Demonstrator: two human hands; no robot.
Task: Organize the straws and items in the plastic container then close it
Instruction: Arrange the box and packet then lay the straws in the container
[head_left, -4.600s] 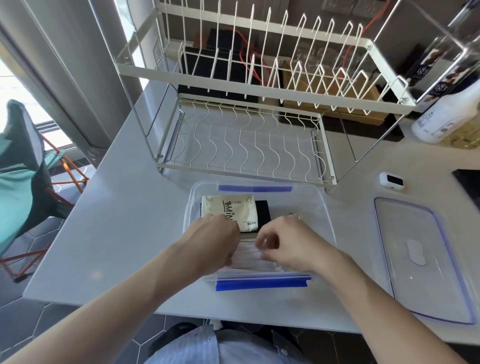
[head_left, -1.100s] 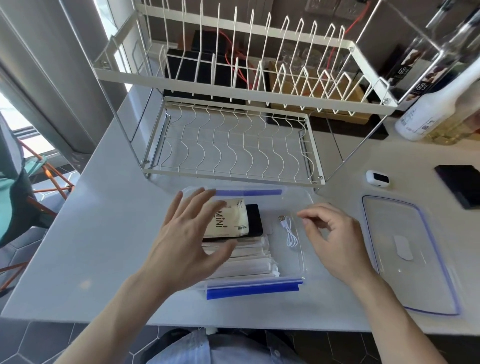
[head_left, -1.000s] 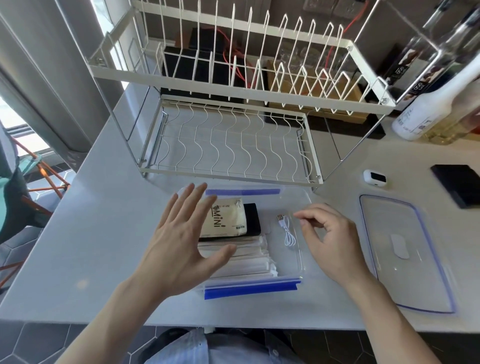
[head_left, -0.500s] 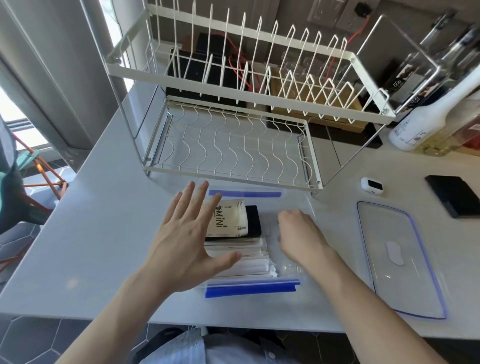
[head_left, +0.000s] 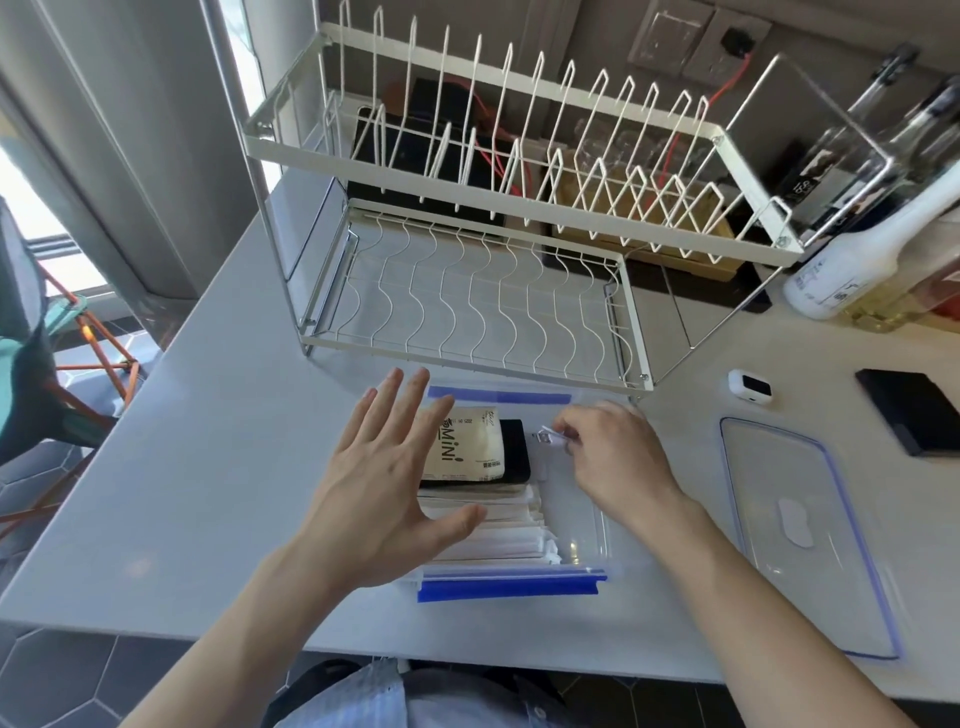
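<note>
Cable (head_left: 550, 439) mostly hidden under right hand (head_left: 608, 462)

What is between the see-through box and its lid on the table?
Nothing. In the head view, only bare white tabletop separates the plastic container from its lid.

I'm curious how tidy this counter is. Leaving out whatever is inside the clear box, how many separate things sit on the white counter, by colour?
White: 3, the dish rack, the bottle, the small gadget.
Clear with blue trim: 2, the container, its lid.
Black: 1, the flat box.
Total: 6. Items at the far right edge are cut off, so uncounted.
</note>
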